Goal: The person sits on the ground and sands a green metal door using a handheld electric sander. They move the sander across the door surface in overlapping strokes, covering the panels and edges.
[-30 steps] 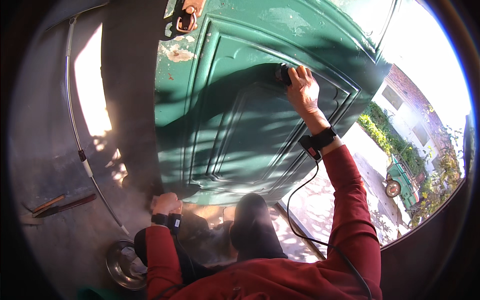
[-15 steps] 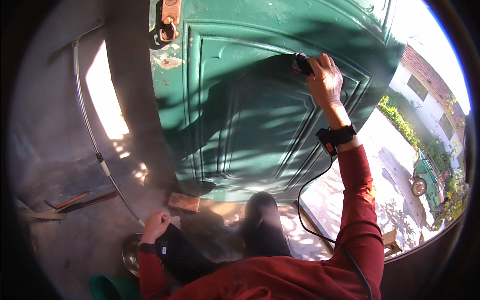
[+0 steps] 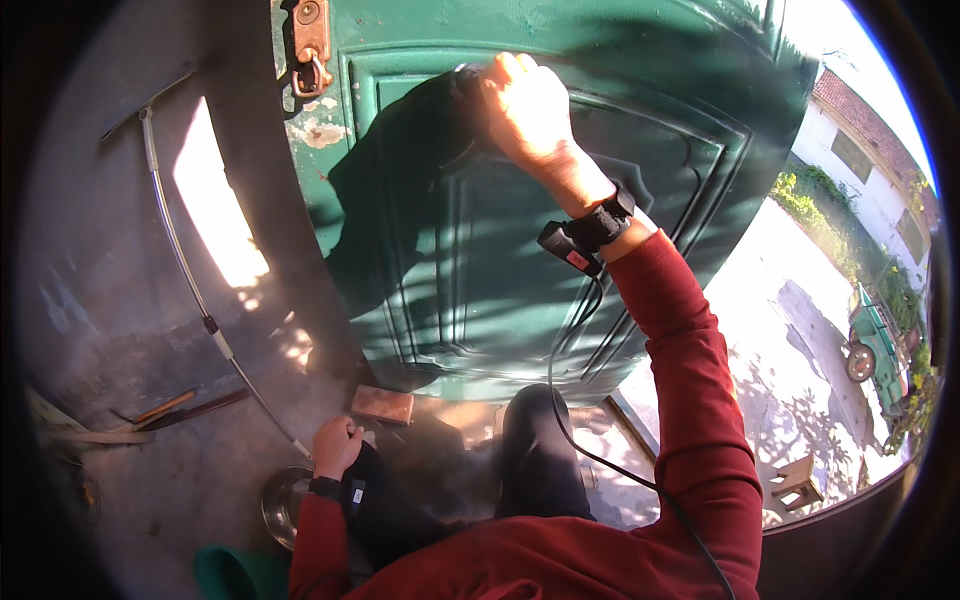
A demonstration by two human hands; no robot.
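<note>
In the upper middle, my right hand (image 3: 525,110) is closed around a small dark object with a greyish end (image 3: 465,80), pressed to the green panelled door (image 3: 540,240). My fingers hide most of that object, and its kind cannot be made out. A black wristband (image 3: 600,225) with a cable sits on my right wrist. My left hand (image 3: 338,447) rests curled at my left knee; whatever its fingers hold, if anything, is hidden. Close to it are the lower end of a long metal pole (image 3: 180,245) and a round metal bowl (image 3: 283,508).
A rusty latch (image 3: 311,45) hangs at the door's upper left. At its foot lies a reddish brick (image 3: 382,404). A green tub (image 3: 235,572) stands at lower left, long-handled tools (image 3: 165,412) beyond. Outside, right, are a wooden stool (image 3: 795,483) and a green vehicle (image 3: 878,350).
My right hand has slid left and upward over the door with the dark object. My left hand stays at the knee. The whole view has shifted slightly.
</note>
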